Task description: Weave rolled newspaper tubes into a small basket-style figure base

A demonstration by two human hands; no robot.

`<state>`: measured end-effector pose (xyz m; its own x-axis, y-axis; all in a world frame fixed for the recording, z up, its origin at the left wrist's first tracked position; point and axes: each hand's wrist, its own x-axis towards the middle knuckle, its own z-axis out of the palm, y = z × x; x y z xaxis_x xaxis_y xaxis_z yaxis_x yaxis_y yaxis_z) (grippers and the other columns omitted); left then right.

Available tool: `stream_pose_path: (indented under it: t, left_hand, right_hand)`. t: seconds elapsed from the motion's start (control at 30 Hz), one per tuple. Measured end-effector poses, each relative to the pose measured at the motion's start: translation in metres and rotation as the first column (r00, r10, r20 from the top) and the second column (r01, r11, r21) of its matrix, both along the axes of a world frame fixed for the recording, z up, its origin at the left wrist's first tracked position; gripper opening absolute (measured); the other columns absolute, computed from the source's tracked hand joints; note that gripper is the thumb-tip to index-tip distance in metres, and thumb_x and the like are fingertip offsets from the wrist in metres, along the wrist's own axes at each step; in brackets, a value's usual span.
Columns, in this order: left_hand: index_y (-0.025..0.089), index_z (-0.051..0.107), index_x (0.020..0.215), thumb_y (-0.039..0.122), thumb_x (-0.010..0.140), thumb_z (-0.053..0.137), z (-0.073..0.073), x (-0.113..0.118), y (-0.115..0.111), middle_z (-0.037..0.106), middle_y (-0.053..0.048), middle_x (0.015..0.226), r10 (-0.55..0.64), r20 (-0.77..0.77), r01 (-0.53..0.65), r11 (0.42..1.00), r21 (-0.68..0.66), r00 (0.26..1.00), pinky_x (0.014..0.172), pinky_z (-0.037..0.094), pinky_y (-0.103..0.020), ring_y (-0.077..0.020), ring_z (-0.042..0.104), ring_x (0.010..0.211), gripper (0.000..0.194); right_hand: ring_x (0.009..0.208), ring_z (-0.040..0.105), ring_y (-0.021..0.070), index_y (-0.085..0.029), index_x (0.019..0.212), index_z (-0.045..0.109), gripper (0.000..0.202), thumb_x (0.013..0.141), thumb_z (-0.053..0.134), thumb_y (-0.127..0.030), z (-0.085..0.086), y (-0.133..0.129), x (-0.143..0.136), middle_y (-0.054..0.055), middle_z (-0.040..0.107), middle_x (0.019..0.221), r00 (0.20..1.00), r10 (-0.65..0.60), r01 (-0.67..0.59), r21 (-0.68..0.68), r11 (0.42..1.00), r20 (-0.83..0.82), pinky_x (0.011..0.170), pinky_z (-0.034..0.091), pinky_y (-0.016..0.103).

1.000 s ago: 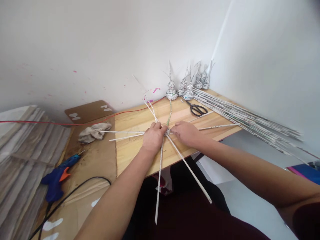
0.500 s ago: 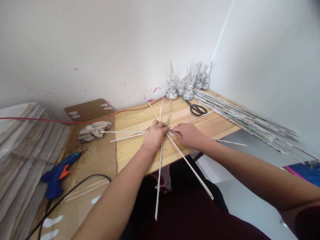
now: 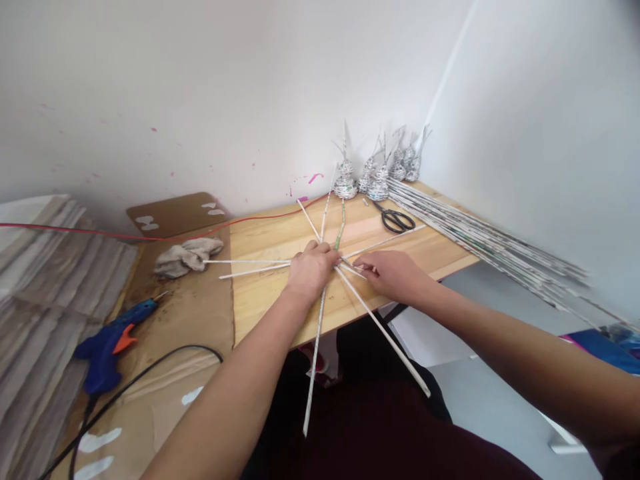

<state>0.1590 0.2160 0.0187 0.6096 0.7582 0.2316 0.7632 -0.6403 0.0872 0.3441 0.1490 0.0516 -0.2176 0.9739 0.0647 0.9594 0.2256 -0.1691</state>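
Several thin rolled paper sticks cross on the wooden board and fan out like spokes; one long paper stick reaches past the front edge towards me. My left hand is closed over the crossing point and presses the sticks there, hiding most of the centre. To its right, my right hand pinches a paper strand that leads out from the crossing. A greenish paper strand runs from the centre towards the back.
Black scissors lie behind my right hand. Woven paper figures stand by the wall, with a bundle of paper sticks at right. A blue glue gun, a rag and stacked sheets are at left.
My right hand has moved a little to the right, away from my left hand, with the strand showing between them. My left hand stays over the crossing.
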Motion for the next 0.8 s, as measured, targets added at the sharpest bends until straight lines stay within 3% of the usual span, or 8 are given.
stream_pose_path:
  t: [0.13, 0.27, 0.57, 0.8]
  left_hand:
    - [0.036, 0.066, 0.109, 0.039, 0.095, 0.048, 0.0, 0.0, -0.001, 0.062, -0.002, 0.098, 0.016, 0.003, -0.016, 1.0, -0.012, 1.0, 0.071, 0.045, -0.028, -0.0191, 0.048, 0.102, 0.023]
    - [0.037, 0.066, 0.108, 0.04, 0.095, 0.046, -0.002, -0.002, 0.0, 0.062, -0.001, 0.097, 0.012, 0.025, -0.012, 1.0, -0.011, 1.0, 0.07, 0.045, -0.029, -0.0197, 0.048, 0.1, 0.024]
    - [0.035, 0.067, 0.106, 0.04, 0.093, 0.051, 0.0, 0.0, 0.0, 0.062, -0.001, 0.096, 0.004, 0.036, -0.003, 1.0, -0.025, 0.999, 0.066, 0.043, -0.027, -0.019, 0.049, 0.1, 0.02]
    - [0.038, 0.067, 0.104, 0.037, 0.094, 0.051, -0.001, -0.002, -0.002, 0.061, -0.002, 0.096, -0.008, 0.025, 0.008, 1.0, 0.004, 1.0, 0.07, 0.044, -0.028, -0.02, 0.049, 0.1, 0.019]
  right_hand:
    - [0.082, 0.061, 0.0158, -0.022, 0.094, 0.068, 0.023, 0.086, 0.047, -0.017, -0.004, -0.001, 0.003, 0.002, 0.072, 0.092, 0.997, 0.019, -0.017, 0.02, 1.0, -0.069, 0.07, 0.035, 0.025]
    - [0.081, 0.062, 0.0175, -0.021, 0.088, 0.066, 0.015, 0.087, 0.053, -0.028, -0.003, -0.003, 0.0, 0.002, 0.072, 0.089, 1.0, 0.016, -0.016, -0.008, 1.0, -0.026, 0.069, 0.036, 0.026]
    - [0.081, 0.065, 0.0257, -0.012, 0.093, 0.066, 0.024, 0.089, 0.043, -0.019, 0.018, -0.004, -0.027, 0.016, 0.071, 0.089, 0.956, -0.053, 0.09, -0.116, 0.989, 0.289, 0.066, 0.04, 0.032]
    - [0.072, 0.063, 0.021, -0.018, 0.076, 0.066, 0.015, 0.077, 0.052, -0.022, 0.028, 0.012, -0.028, 0.008, 0.071, 0.078, 0.984, -0.001, 0.043, -0.233, 0.972, 0.18, 0.058, 0.036, 0.028]
